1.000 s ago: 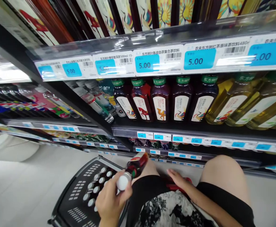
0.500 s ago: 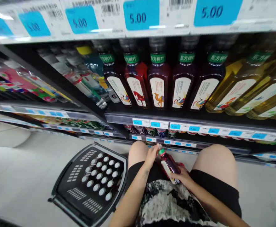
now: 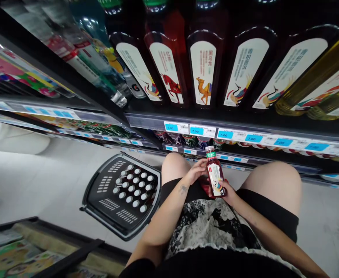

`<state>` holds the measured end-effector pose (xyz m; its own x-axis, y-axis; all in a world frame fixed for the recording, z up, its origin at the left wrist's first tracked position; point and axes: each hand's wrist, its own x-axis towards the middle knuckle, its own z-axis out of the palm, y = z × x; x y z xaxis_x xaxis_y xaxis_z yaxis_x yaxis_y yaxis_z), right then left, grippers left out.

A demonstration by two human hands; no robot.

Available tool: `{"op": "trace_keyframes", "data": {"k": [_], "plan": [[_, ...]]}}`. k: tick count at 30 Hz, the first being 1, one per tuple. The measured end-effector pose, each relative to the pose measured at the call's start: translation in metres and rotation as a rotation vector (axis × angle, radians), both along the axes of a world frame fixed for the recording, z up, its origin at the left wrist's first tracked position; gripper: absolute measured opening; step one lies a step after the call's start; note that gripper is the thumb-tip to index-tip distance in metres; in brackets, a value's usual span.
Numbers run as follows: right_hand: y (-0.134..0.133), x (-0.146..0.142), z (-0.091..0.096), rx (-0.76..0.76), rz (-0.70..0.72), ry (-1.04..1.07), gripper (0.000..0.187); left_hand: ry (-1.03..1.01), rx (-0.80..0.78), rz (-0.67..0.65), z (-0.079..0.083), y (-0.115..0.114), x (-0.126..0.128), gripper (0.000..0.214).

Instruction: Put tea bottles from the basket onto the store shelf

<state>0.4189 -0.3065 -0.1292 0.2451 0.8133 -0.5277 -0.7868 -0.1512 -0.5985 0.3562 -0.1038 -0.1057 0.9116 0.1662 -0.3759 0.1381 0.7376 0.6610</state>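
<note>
A bottle of dark red tea [image 3: 215, 175] stands nearly upright above my lap, its green neck band, pale cap and crane-picture label toward me. Around its lower right side my right hand [image 3: 227, 192] is closed, the thumb over the label. To the bottle's left is my left hand [image 3: 196, 172], fingers loosely spread, their tips close to the bottle; whether they touch it I cannot tell. Something red [image 3: 205, 188] shows below the left hand, mostly hidden. On the floor at my left sits a black basket [image 3: 105, 195] with several white-capped bottles [image 3: 133, 188] in it.
A shelf [image 3: 146, 120] ahead holds a row of large tea bottles [image 3: 203, 73], with price tags [image 3: 201, 130] along its edge. Lower shelves with more drinks are just beyond my knees. Behind the basket, at lower left, stands a rack of printed packages [image 3: 21, 256].
My left hand has let go of the bottle's neck and loosened beside it. The bottle has turned more upright in my right hand, label facing up. My view has tilted down.
</note>
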Motion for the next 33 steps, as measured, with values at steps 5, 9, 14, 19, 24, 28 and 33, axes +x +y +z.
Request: {"op": "trace_keyframes", "data": {"k": [5, 9, 14, 19, 24, 28, 33], "plan": [[-0.003, 0.008, 0.006, 0.190, 0.063, 0.056, 0.097, -0.081, -0.005, -0.084, 0.004, -0.002, 0.006, 0.058], [-0.005, 0.012, 0.009, 0.324, 0.077, 0.093, 0.107, -0.141, 0.019, -0.109, 0.002, -0.004, 0.015, 0.059], [-0.011, 0.015, 0.008, 0.353, 0.077, 0.110, 0.101, -0.142, 0.011, -0.147, 0.001, -0.005, 0.022, 0.061], [-0.014, 0.017, 0.008, 0.294, 0.099, 0.087, 0.108, -0.134, 0.006, -0.158, 0.003, -0.003, 0.024, 0.062], [-0.013, 0.018, 0.012, 0.335, 0.113, 0.111, 0.096, -0.134, 0.007, -0.166, 0.004, -0.003, 0.024, 0.063], [-0.012, 0.019, 0.011, 0.338, 0.098, 0.096, 0.092, -0.139, 0.003, -0.166, 0.004, -0.003, 0.024, 0.064], [-0.014, 0.019, 0.008, 0.340, 0.105, 0.098, 0.092, -0.135, 0.004, -0.161, 0.004, -0.003, 0.023, 0.066]]}}
